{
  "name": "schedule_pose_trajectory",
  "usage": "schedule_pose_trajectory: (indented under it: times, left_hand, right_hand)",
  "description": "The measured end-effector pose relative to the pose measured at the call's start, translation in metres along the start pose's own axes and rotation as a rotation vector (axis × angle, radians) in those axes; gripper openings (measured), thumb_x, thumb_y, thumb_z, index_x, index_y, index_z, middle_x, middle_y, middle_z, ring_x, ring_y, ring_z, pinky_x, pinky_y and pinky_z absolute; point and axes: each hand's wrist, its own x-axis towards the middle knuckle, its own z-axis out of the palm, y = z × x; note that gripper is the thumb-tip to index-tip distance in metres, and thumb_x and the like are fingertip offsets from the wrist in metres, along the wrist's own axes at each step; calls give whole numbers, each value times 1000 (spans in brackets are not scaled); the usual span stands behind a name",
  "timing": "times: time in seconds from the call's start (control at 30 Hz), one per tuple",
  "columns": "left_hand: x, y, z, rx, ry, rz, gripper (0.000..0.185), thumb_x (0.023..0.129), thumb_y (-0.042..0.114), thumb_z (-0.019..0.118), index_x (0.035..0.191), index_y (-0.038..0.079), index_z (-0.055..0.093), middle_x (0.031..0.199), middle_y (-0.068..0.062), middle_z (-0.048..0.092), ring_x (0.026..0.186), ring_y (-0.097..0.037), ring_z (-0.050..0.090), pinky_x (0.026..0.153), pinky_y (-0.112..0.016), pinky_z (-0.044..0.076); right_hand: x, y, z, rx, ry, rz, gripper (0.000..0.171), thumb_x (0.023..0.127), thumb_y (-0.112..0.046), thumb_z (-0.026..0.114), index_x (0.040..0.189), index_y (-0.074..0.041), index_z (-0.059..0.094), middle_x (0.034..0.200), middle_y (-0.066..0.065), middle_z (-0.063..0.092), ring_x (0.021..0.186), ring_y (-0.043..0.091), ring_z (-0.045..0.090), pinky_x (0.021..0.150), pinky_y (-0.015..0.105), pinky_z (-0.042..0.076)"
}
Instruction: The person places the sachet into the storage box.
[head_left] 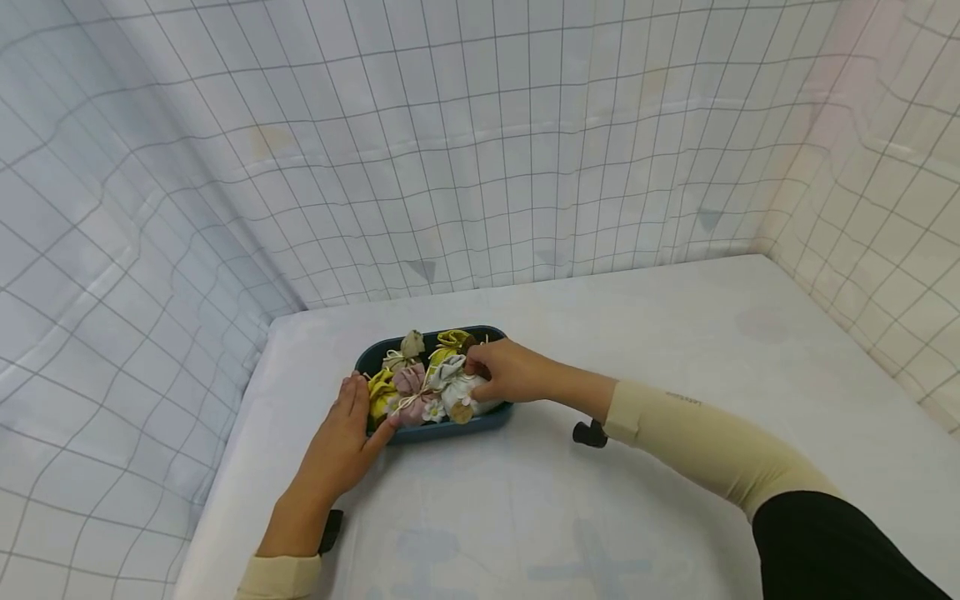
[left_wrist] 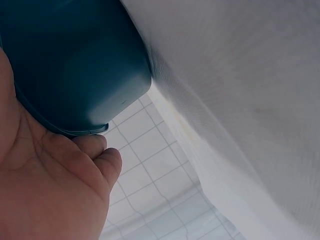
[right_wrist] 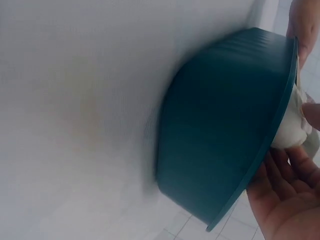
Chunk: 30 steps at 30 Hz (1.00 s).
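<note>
- Two hands at one landmark: teal tray (head_left: pixel 491 419), sitting on the white bench (head_left: pixel 675 358) near its far-left corner, close to the grid-pattern curtain (head_left: pixel 450 150).
- Tray is full of small tied cloth pouches – yellow pouch (head_left: pixel 380 393) at tray's left end, pink pouch (head_left: pixel 410 379) mid-tray, olive pouch (head_left: pixel 412 343) at its far rim, white pouch (head_left: pixel 459 390) at its right-front.
- Left hand (head_left: pixel 341 442): laid vs. tray's left-front corner, fingers straight, thumb along the front wall. Grip: none, hand flat and holding nothing. Left wrist view shows palm (left_wrist: pixel 45 190) against the tray's outer wall (left_wrist: pixel 75 65).
- Right hand (head_left: pixel 504 372): over tray's right end, fingers curled on the white pouch; right wrist view shows white cloth (right_wrist: pixel 292 122) pinched just over the rim (right_wrist: pixel 272 145). Grip looks closed on it, tho fingertips are partly hidden.
- Progress, as a judgement: pouches all sit inside the tray, none on the bench beside it, so filling looks about done. White pouch seems the one in hand – prob. being seated or picked, can't tell which.
</note>
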Motion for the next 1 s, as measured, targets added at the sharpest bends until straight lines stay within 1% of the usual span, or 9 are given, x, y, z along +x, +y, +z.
schedule_pose_trajectory:
  times: [0.13, 0.23, 0.33, 0.43, 0.57, 0.7, 0.87, 1.0]
  left_hand:
    - [-1, 0, -1, 0, -1, 0, 92, 101, 55, 47, 155, -8, 7, 162, -27, 8, 149, -41, 6, 115, -59, 18]
    - [-1, 1, -3, 2, -3, -2, 92, 101, 54, 47, 155, -8, 7, 162, -27, 8, 149, -41, 6, 115, -60, 18]
    - [-1, 1, -3, 2, -4, -2, 92, 101, 54, 48, 155, -8, 8, 162, -27, 8, 149, -41, 7, 115, -60, 18]
    - [-1, 0, -3, 3, -9, -4, 92, 101, 55, 47, 155, -8, 8, 162, -27, 8, 149, -41, 7, 115, -59, 18]
    - [-1, 0, -4, 5, -16, -18, 92, 101, 56, 46, 156, -7, 7, 162, -26, 8, 149, -41, 6, 115, -60, 18]
    - [-1, -1, -5, 4, -12, -22, 92, 101, 56, 46, 156, -7, 8, 162, -26, 9, 150, -40, 6, 115, -60, 18]
    - [-1, -2, -3, -5, -12, -15, 92, 101, 55, 47, 156, -7, 7, 162, -26, 8, 150, -40, 6, 115, -60, 18]
    - [1, -2, -3, -18, -15, -17, 93, 101, 56, 47, 156, -7, 6, 162, -26, 7, 149, -43, 6, 115, -61, 17]
  right_hand:
    - [-4, 7, -2, 14, -35, 23, 24, 89, -16, 74, 110, -10, 65, 100, -4, 65, 88, 8, 60, 78, 25, 51]
    - [-7, 9, -6, 34, -41, 21, 22, 89, -17, 75, 109, -11, 67, 100, -5, 66, 89, 7, 63, 79, 24, 53]
    - [-11, 11, -9, 24, -21, 11, 19, 90, -18, 74, 107, -12, 68, 97, -7, 66, 86, 5, 63, 76, 24, 53]
    - [-17, 13, -13, 31, 12, 6, 20, 91, -18, 74, 109, -10, 69, 99, -4, 67, 86, 6, 63, 76, 25, 53]
    - [-25, 14, -19, 56, 59, -2, 23, 91, -17, 73, 110, -5, 68, 104, 3, 69, 89, 9, 64, 78, 27, 54]
    - [-30, 15, -21, 67, 78, -30, 24, 91, -17, 73, 111, -4, 68, 104, 6, 68, 92, 13, 63, 80, 29, 54]
    - [-40, 24, -23, 61, 95, -28, 24, 92, -19, 72, 112, -7, 68, 106, 5, 68, 94, 12, 63, 78, 29, 54]
    - [-55, 36, -31, 54, 121, 0, 25, 92, -21, 72, 114, -11, 68, 108, 3, 67, 96, 12, 64, 80, 32, 55]
